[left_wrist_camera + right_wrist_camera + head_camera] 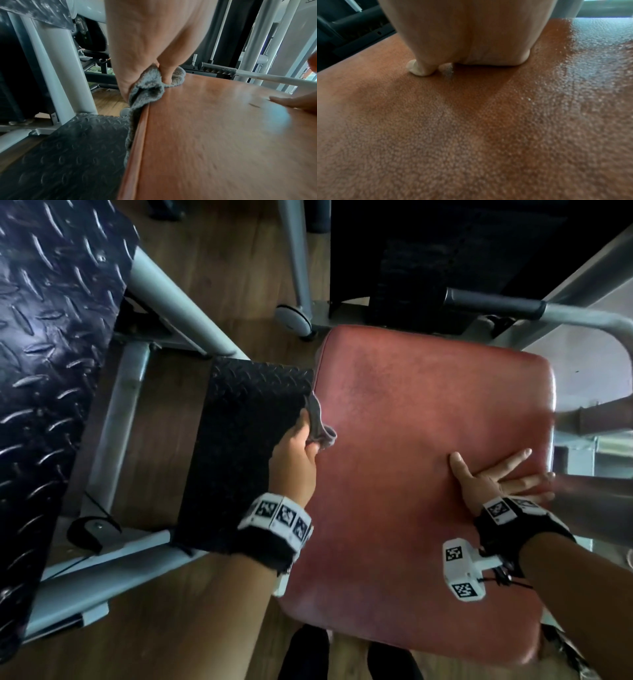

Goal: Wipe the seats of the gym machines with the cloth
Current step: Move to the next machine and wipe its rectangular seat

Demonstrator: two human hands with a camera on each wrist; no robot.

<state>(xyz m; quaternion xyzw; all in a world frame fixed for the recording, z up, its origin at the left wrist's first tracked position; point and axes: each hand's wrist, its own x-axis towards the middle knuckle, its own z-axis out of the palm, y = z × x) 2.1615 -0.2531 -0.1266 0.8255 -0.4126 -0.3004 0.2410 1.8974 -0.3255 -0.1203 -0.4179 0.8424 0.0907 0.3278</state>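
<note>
A red padded seat fills the middle of the head view. At its left edge my left hand grips a bunched grey cloth. In the left wrist view the cloth lies partly on the seat and hangs down over its side, pinched between my fingers. My right hand lies flat on the right part of the seat, fingers spread and straight. The right wrist view shows that palm pressed onto the grained red surface.
A black checker-plate step sits just left of the seat, a larger plate farther left. Grey machine tubes cross the wooden floor. A handle bar runs behind the seat. My shoes stand below it.
</note>
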